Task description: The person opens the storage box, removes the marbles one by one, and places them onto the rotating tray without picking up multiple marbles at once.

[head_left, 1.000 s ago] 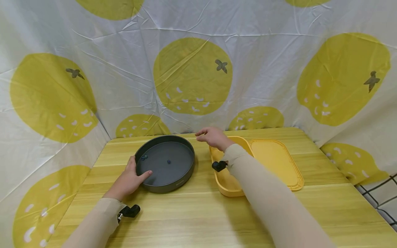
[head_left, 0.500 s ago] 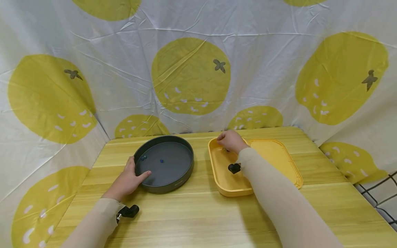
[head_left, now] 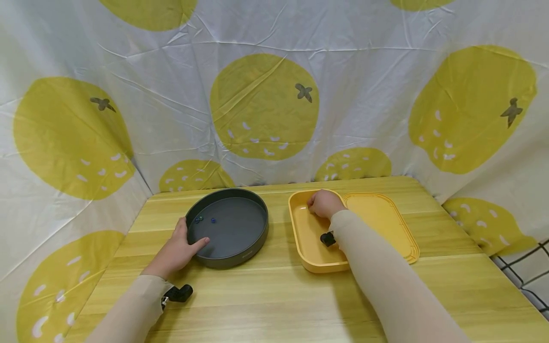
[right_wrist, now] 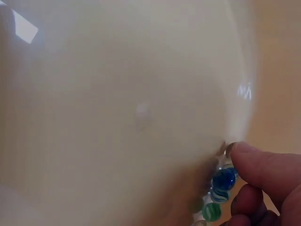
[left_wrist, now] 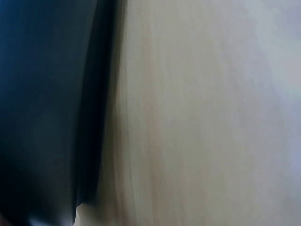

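My left hand (head_left: 176,251) holds a dark grey round pan (head_left: 229,261) by its near-left rim, thumb inside and fingers outside. The pan's wall (left_wrist: 44,103) fills the left of the left wrist view. Inside lie a blue marble (head_left: 213,220) and two others close together by the left wall. My right hand (head_left: 327,204) reaches into the far end of a yellow rectangular box (head_left: 315,243). In the right wrist view, its thumb and curled finger pinch at a brownish marble (right_wrist: 229,149), partly hidden. A blue marble (right_wrist: 224,179) and a green one (right_wrist: 211,212) sit beside them.
A yellow lid (head_left: 381,224) lies flat just right of the box. All stands on a wood-grain table (head_left: 257,300). Behind it hangs a white curtain (head_left: 364,95) with yellow fruit prints. A black wire grid (head_left: 525,271) shows at the right edge.
My right hand has moved from over the box's far-left edge to the right and down into the box. One marble in the pan has rolled left. The left hand keeps its place.
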`<control>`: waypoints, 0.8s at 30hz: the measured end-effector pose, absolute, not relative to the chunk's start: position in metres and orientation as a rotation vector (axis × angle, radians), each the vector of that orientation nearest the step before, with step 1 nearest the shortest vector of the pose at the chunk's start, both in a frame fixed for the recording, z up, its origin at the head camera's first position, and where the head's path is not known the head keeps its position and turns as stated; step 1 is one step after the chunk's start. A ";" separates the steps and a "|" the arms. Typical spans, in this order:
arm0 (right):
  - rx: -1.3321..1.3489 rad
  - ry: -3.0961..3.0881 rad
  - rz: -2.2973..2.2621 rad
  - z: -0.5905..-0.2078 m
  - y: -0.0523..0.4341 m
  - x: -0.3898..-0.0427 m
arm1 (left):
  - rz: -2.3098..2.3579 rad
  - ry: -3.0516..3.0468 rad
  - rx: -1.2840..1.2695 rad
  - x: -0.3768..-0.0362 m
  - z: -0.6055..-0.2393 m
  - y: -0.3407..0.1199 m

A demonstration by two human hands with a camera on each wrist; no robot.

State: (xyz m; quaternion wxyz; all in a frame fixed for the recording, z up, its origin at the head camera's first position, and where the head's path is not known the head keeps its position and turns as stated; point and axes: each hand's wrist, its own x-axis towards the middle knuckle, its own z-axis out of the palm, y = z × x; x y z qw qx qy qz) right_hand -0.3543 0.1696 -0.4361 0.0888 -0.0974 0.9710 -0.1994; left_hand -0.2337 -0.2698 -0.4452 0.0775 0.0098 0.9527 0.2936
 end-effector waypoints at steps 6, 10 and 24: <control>-0.324 2.899 -0.545 -0.438 0.170 -0.354 | 0.886 2.847 0.029 -0.233 -0.445 -0.269; -0.322 2.895 -0.543 -0.438 0.170 -0.354 | 0.888 2.850 0.035 -0.234 -0.445 -0.269; -0.275 2.878 -0.661 -0.431 0.166 -0.349 | 0.830 2.863 0.037 -0.235 -0.439 -0.271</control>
